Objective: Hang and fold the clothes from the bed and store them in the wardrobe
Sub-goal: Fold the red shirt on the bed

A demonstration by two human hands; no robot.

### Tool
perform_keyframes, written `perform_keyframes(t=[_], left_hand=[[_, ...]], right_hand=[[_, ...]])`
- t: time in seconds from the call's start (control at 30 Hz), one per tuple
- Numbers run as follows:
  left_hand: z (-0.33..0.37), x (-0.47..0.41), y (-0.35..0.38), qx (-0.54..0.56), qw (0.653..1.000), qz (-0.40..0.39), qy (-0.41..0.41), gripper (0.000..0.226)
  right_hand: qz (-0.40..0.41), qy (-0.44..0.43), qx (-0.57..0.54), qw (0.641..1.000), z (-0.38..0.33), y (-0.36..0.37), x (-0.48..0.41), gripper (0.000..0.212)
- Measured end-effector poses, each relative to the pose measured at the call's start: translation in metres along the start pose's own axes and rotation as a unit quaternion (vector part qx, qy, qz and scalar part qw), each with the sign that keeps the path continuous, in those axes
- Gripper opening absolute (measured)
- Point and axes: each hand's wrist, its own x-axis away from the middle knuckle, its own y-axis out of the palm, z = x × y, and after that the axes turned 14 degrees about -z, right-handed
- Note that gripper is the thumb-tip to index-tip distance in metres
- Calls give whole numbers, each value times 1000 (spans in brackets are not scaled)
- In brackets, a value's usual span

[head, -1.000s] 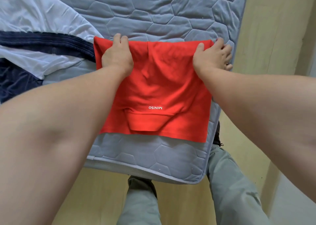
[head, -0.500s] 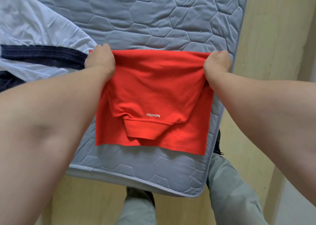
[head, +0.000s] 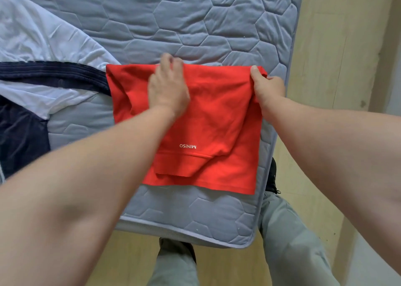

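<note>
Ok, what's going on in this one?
A person is folding a red MINISO shirt on a quilted grey mattress. The right hand pinches its far right corner. The left hand lies on the shirt's middle, its grip blurred. White and navy clothing lies to the shirt's left.

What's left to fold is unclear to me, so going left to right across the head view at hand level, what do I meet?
Navy garment → left hand on the red shirt → right hand gripping its corner → mattress edge → wooden floor.
</note>
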Motion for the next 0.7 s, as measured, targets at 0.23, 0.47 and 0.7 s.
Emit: perform_keyframes(t=[0.23,0.47,0.7], left_hand=[[114,115,74,132,976,-172,17,47],[156,150,109,85,961,-247,-89,78],[161,147,110,76,939,-318,-102,46]], right_hand=[[-72,-43,14,996,0,-15,7,25],[-99,-121,128,979,1,-26,6,36],[-87,-108,85,987,4,-33,11,20]])
